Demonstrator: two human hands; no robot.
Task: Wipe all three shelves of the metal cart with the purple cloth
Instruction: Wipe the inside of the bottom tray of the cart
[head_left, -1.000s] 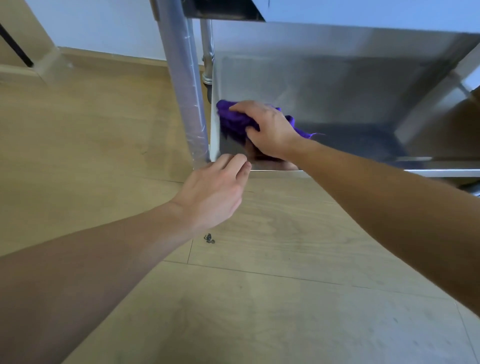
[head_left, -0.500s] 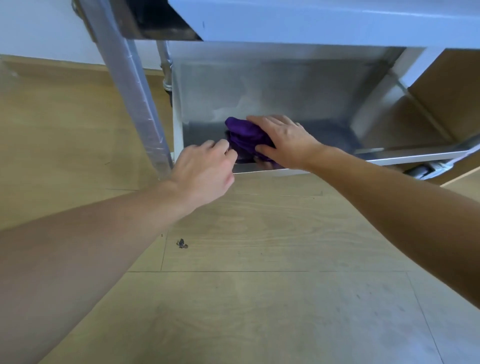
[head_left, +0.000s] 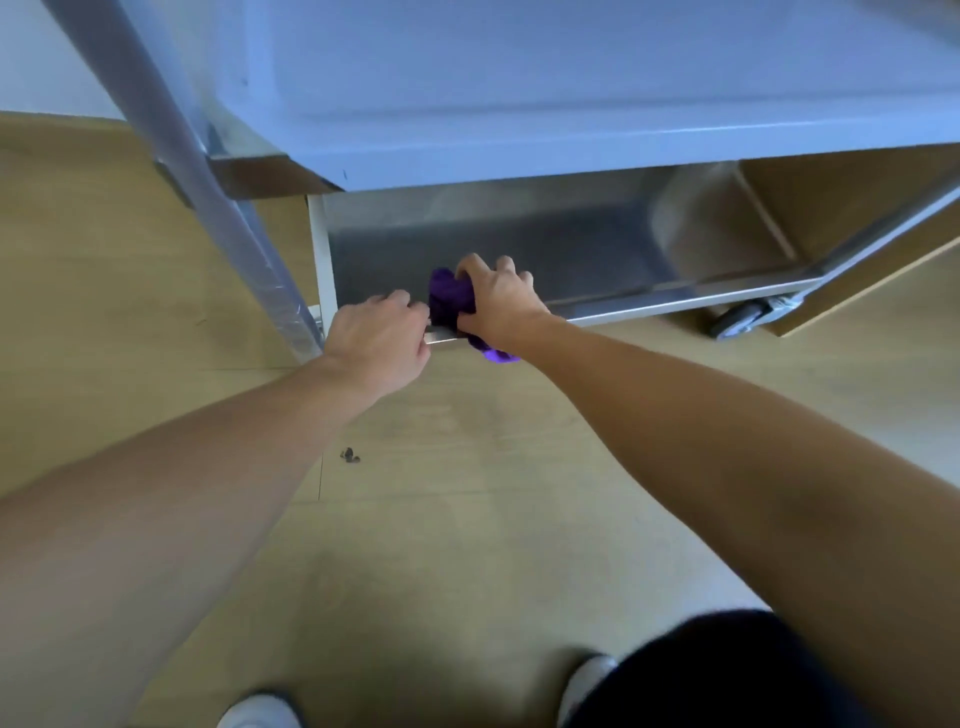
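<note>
Right hand (head_left: 501, 306) clenched round the bunched purple cloth (head_left: 451, 301) at the bottom shelf (head_left: 571, 254) front lip to scrub that edge, left hand (head_left: 379, 340) curled on the lip beside it, likely steadying the wheeled metal cart (head_left: 571, 104).

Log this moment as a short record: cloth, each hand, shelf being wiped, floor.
cloth: purple cloth, bunched, at the bottom shelf's front edge, a tail hanging over it
right hand: right hand closed on the cloth
left hand: left hand on the front rim
shelf: bottom shelf
floor: small dark debris
</note>
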